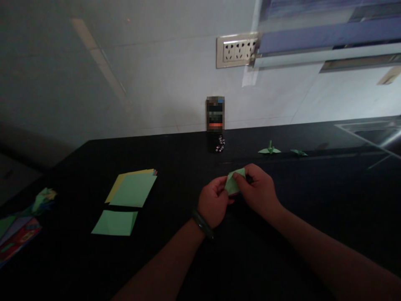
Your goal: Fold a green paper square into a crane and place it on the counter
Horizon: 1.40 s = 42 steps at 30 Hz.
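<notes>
Between my two hands, just above the black countertop, is a small folded piece of light green paper (232, 187). My left hand (213, 202), with a dark bangle on the wrist, pinches its left edge. On the right side, my right hand (258, 187) is closed on the paper, thumb across its front and fingers behind. A green origami crane (270, 149) with spread wings rests beyond my right hand. Beside it lies a second, darker green folded paper piece (299, 153). The lower edge of the held paper is partly hidden by my fingers.
Left of my hands, green and yellow paper sheets (133, 190) are stacked, with another green sheet (114, 223) nearer. A phone-like device (215, 113) leans on the wall behind a beaded strap (220, 144). Colourful packs (21, 236) lie far left; a sink (376, 133) is at right.
</notes>
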Motion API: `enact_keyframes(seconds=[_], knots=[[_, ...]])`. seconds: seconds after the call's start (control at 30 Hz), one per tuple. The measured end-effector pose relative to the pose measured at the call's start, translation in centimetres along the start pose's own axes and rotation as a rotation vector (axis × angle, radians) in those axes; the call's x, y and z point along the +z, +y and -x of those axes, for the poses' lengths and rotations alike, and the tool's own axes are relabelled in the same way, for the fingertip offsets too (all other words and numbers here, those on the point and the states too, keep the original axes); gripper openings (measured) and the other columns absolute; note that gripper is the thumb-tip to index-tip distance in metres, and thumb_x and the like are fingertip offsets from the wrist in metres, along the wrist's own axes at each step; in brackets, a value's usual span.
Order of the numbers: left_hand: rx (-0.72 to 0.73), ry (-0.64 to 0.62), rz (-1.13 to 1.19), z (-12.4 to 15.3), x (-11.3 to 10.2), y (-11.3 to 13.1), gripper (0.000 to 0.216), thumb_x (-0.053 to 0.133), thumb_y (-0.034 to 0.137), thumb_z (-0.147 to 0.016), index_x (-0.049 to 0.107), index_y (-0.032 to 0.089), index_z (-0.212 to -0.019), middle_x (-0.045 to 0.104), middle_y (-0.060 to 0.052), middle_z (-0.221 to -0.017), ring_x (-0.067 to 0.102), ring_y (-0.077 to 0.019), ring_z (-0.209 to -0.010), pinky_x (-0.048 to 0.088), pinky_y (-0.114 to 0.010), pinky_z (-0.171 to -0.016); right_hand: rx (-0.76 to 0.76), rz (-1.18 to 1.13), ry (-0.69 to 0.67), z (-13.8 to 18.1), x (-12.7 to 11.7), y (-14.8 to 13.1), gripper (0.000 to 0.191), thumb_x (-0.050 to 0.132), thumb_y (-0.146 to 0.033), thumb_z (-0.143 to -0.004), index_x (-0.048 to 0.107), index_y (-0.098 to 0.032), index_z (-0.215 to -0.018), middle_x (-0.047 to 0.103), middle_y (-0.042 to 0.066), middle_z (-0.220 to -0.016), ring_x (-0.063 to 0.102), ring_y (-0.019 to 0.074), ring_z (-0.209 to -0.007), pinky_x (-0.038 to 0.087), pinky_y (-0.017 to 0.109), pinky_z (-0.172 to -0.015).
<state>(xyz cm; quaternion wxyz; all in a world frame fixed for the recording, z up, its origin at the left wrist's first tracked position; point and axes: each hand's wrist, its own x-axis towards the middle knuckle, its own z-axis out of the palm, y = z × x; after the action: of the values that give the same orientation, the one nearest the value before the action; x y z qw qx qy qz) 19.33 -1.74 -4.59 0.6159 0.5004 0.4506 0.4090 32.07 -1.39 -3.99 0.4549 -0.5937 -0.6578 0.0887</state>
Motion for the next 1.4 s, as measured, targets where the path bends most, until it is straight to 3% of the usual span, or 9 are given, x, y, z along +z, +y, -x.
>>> enact_keyframes(seconds=[0.17, 0.3, 0.5, 0.63, 0.77, 0.87, 1.17, 1.4], knots=[[-0.055, 0.029, 0.13, -0.2, -0.1, 0.0, 0.04, 0.043, -0.004, -0.069, 0.057, 0.011, -0.103, 0.067, -0.009, -0.092, 0.064, -0.0155, -0.078, 0.049, -0.025, -0.065, 0.099, -0.033, -0.003, -0.4, -0.1, 0.7, 0.021, 0.053, -0.028, -0.076, 0.05, -0.018, -0.059, 0.048, -0.002, -0.057, 0.046, 0.0114, -0.053, 0.035, 0.023, -0.049], [-0.113, 0.157, 0.394, -0.6, -0.3, 0.1, 0.023, 0.044, 0.016, -0.083, 0.056, 0.011, -0.102, 0.065, -0.012, -0.094, 0.062, -0.0157, -0.079, 0.047, -0.029, -0.071, 0.068, -0.113, -0.145, -0.4, -0.1, 0.8, 0.019, 0.053, -0.028, -0.077, 0.054, -0.017, -0.063, 0.052, 0.0, -0.062, 0.049, 0.0117, -0.056, 0.039, 0.023, -0.052], [-0.251, -0.063, 0.641, -0.4, -0.5, 0.4, 0.025, 0.046, 0.031, -0.086, 0.061, 0.014, -0.098, 0.065, -0.007, -0.087, 0.06, -0.0136, -0.069, 0.048, -0.03, -0.067, -0.01, -0.159, -0.246, -0.1, 0.0, 0.4, 0.017, 0.048, -0.025, -0.081, 0.057, -0.018, -0.069, 0.057, 0.002, -0.069, 0.054, 0.0129, -0.063, 0.043, 0.024, -0.057], [-0.204, -0.108, 0.629, -0.3, -0.6, 0.0, 0.024, 0.054, 0.032, -0.082, 0.064, 0.013, -0.092, 0.065, -0.007, -0.079, 0.061, -0.0135, -0.069, 0.048, -0.029, -0.067, 0.09, -0.211, -0.238, -0.1, 0.0, 0.3, 0.014, 0.051, -0.026, -0.079, 0.061, -0.017, -0.077, 0.061, 0.002, -0.07, 0.056, 0.0136, -0.062, 0.044, 0.025, -0.056], [-0.137, -0.078, 0.556, -0.4, -0.5, -0.4, 0.025, 0.068, 0.033, -0.07, 0.065, 0.01, -0.077, 0.065, -0.006, -0.071, 0.061, -0.015, -0.065, 0.048, -0.031, -0.068, 0.175, -0.289, -0.202, 0.1, 0.2, 0.2, 0.012, 0.055, -0.027, -0.075, 0.061, -0.017, -0.077, 0.063, 0.002, -0.069, 0.056, 0.0128, -0.059, 0.045, 0.024, -0.053], [-0.113, -0.053, 0.499, -0.4, -0.5, -0.5, 0.028, 0.072, 0.033, -0.064, 0.066, 0.008, -0.077, 0.065, -0.007, -0.069, 0.061, -0.0153, -0.063, 0.048, -0.031, -0.067, 0.195, -0.311, -0.207, 0.2, 0.1, 0.0, 0.013, 0.055, -0.027, -0.075, 0.062, -0.017, -0.075, 0.063, 0.001, -0.066, 0.055, 0.0121, -0.057, 0.044, 0.023, -0.051], [-0.091, -0.047, 0.388, -0.4, -0.6, -0.3, 0.029, 0.073, 0.027, -0.062, 0.069, 0.008, -0.084, 0.068, -0.007, -0.071, 0.062, -0.0147, -0.063, 0.049, -0.03, -0.066, 0.168, -0.302, -0.206, 0.1, 0.0, -0.1, 0.017, 0.051, -0.027, -0.078, 0.064, -0.016, -0.073, 0.064, 0.003, -0.07, 0.058, 0.0144, -0.063, 0.046, 0.026, -0.057], [-0.08, -0.025, 0.259, -0.4, -0.9, -0.4, 0.022, 0.069, 0.026, -0.066, 0.069, 0.01, -0.08, 0.068, -0.006, -0.068, 0.062, -0.0137, -0.06, 0.051, -0.03, -0.063, 0.192, -0.35, -0.259, 0.1, 0.0, 0.0, 0.019, 0.05, -0.029, -0.078, 0.063, -0.015, -0.074, 0.062, 0.003, -0.069, 0.055, 0.0127, -0.06, 0.044, 0.025, -0.054]])
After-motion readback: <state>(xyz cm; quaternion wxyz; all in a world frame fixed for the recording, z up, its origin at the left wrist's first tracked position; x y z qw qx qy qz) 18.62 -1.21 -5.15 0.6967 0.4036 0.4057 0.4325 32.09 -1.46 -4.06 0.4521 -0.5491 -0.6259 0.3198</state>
